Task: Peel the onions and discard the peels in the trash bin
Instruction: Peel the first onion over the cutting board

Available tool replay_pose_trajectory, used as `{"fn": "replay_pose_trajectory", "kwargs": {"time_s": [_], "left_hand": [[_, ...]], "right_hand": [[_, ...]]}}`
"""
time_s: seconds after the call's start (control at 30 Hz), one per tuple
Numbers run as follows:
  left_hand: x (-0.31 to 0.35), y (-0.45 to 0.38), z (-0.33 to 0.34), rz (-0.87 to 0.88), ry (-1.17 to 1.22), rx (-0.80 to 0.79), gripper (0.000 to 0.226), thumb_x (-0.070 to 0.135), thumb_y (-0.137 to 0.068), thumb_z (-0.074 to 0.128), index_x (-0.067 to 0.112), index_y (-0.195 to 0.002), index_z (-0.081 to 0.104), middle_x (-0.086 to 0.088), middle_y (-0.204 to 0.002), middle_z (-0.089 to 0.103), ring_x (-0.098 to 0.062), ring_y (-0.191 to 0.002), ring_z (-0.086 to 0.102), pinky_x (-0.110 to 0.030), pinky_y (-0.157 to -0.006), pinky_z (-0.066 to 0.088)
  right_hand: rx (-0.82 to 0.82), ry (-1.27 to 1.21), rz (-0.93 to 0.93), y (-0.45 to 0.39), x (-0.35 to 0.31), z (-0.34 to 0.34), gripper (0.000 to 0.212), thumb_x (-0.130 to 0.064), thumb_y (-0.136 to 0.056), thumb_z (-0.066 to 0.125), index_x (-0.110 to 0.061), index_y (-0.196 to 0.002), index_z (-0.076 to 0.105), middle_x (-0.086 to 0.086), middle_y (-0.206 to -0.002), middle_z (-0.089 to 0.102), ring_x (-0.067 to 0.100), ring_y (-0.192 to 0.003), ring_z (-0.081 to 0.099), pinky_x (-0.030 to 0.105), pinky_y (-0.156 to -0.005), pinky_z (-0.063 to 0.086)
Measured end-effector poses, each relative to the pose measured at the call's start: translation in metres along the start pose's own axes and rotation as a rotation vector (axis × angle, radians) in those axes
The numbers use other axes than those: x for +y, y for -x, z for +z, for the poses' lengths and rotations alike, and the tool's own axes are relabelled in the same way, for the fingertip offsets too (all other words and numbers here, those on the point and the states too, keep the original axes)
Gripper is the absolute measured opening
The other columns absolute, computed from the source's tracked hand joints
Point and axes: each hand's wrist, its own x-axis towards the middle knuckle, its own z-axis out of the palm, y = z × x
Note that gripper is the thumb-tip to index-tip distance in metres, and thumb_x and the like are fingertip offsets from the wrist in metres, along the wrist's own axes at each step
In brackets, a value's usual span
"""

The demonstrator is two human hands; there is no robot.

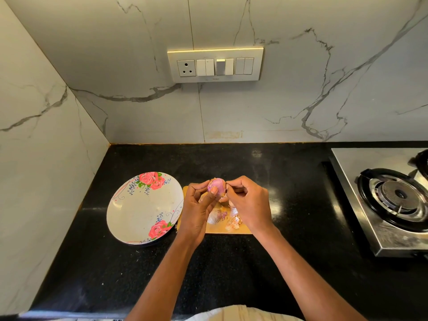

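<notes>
A small pink-purple onion (216,184) is held above the wooden cutting board (257,224). My left hand (196,209) grips it from the left, thumb up against its side. My right hand (246,200) pinches a bit of skin at the onion's right edge with its fingertips. On the board below lie a second onion (216,216) and several loose pale peels (234,222). My hands hide much of the board. No trash bin is in view.
A flowered white plate (129,216) sits on the black counter (231,269) just left of the board. A steel gas stove (393,200) stands at the right edge. Marble walls close the back and left; a switch panel (215,64) hangs on the back wall.
</notes>
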Motion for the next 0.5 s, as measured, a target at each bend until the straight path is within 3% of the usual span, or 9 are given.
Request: {"fn": "replay_pose_trajectory", "kwargs": {"time_s": [0.2,0.5], "left_hand": [[0.0028,-0.0022,-0.0026,0.03,-0.036,0.013,0.048,0.03,-0.081,0.074,0.016,-0.124,0.058,-0.003,-0.126,0.068,-0.024,-0.118,0.068,-0.045,-0.1,0.056],[0.0019,-0.0004,-0.0006,-0.01,0.012,-0.01,0.054,0.028,-0.08,0.074,0.011,-0.128,0.055,-0.007,-0.128,0.068,-0.024,-0.117,0.068,-0.044,-0.102,0.055]], "right_hand": [[-0.091,-0.096,0.018,-0.0029,-0.0026,-0.0032,0.025,-0.029,-0.092,0.073,-0.02,-0.116,0.074,-0.013,-0.106,0.074,-0.004,-0.099,0.067,0.012,-0.082,0.055],[0.001,-0.008,-0.057,0.002,0.0011,-0.0003,0.016,-0.02,-0.09,0.075,-0.013,-0.104,0.078,-0.007,-0.095,0.074,-0.005,-0.088,0.067,0.008,-0.075,0.053]]}}
